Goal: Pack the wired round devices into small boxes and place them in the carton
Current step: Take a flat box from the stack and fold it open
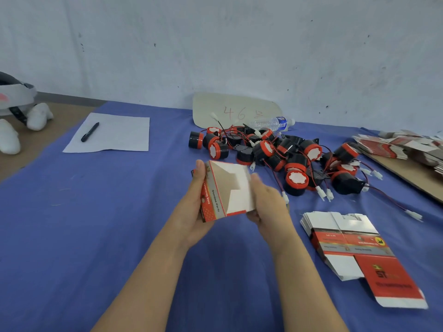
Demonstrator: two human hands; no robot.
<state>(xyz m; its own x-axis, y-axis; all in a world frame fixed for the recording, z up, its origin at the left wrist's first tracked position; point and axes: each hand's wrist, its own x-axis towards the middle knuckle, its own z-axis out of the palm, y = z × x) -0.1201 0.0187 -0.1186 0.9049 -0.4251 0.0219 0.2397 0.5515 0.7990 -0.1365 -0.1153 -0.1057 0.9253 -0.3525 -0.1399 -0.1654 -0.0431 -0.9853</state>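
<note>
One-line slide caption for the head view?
Left hand and right hand hold a half-opened small box over the blue cloth, near a pile of wired round devices and a stack of flat boxes.

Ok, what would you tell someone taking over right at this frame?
Left hand grips a small box, its end open, nothing visibly inside.
Right hand is at the box's right edge, blurred; grip unclear.
Wired round devices lie heaped beyond, flat boxes stacked to the right.
No packed box or carton in view.
Left to do: finish forming the box, load a device, close it, place it in the carton.
</note>
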